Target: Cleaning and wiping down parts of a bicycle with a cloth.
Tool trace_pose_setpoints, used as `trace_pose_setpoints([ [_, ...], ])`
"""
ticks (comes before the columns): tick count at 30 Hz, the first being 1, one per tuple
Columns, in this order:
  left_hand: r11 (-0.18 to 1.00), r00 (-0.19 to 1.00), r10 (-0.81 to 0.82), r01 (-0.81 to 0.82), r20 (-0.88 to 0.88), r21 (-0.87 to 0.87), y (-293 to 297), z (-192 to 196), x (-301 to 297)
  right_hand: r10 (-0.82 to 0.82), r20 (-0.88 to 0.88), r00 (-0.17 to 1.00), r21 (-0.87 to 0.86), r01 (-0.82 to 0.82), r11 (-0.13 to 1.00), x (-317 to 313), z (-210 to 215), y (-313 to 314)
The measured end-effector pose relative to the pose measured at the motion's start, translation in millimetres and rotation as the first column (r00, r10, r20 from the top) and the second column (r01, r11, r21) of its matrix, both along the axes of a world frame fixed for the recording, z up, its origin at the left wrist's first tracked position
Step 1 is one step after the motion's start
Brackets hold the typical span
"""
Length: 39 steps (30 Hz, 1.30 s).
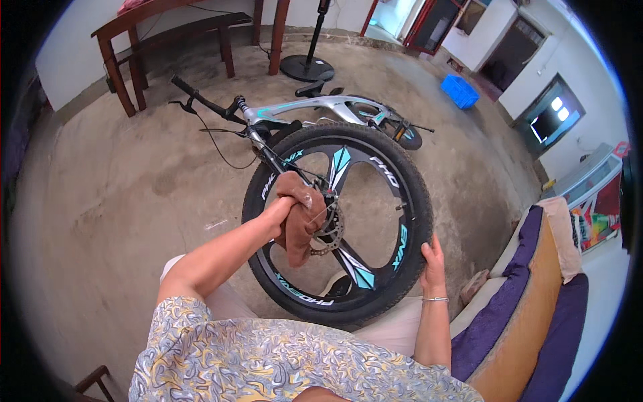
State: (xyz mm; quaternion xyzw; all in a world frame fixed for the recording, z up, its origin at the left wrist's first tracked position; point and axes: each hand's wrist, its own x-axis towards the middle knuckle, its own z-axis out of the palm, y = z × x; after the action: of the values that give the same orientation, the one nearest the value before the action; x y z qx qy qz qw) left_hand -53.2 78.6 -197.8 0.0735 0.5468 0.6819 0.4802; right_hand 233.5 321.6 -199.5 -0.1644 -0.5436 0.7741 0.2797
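Two hands on one bicycle wheel, frame centre.
Left hand (pixel 287 204) clenched on brown cloth (pixel 299 218) at hub; right hand (pixel 433 258) fingers grasping tyre (pixel 418 201), lower right; bicycle (pixel 315 110) lying on floor (pixel 134 194).

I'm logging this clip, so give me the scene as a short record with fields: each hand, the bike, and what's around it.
left hand: presses a brown cloth against the hub of the front wheel
right hand: grips the tyre's outer edge
bicycle: lies on its side on the concrete floor
surroundings: wooden bench, fan stand, blue crate, purple and orange cushioned seat
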Motion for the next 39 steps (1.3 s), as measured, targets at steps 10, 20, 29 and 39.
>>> trace_pose_setpoints([
  [10,0.988,0.995,-0.002,-0.013,0.101,0.153,-6.5,42.3,28.2,0.022,-0.471,0.882,-0.148,-0.103,0.984,35.8,38.4,-17.1],
  [20,0.950,0.973,0.125,-0.173,0.193,0.259,-21.1,74.2,52.7,0.123,-0.346,0.930,0.179,-0.063,0.982,14.2,154.6,0.2],
  [29,0.869,0.940,0.173,-0.287,0.295,0.403,-51.0,33.3,47.7,0.426,-0.093,0.900,0.326,-0.376,0.867,-83.1,265.3,-47.5],
  [39,0.896,0.957,0.104,-0.208,0.270,0.392,-46.1,-3.5,35.8,0.645,-0.149,0.750,0.333,-0.576,0.747,-126.9,249.2,-50.6],
])
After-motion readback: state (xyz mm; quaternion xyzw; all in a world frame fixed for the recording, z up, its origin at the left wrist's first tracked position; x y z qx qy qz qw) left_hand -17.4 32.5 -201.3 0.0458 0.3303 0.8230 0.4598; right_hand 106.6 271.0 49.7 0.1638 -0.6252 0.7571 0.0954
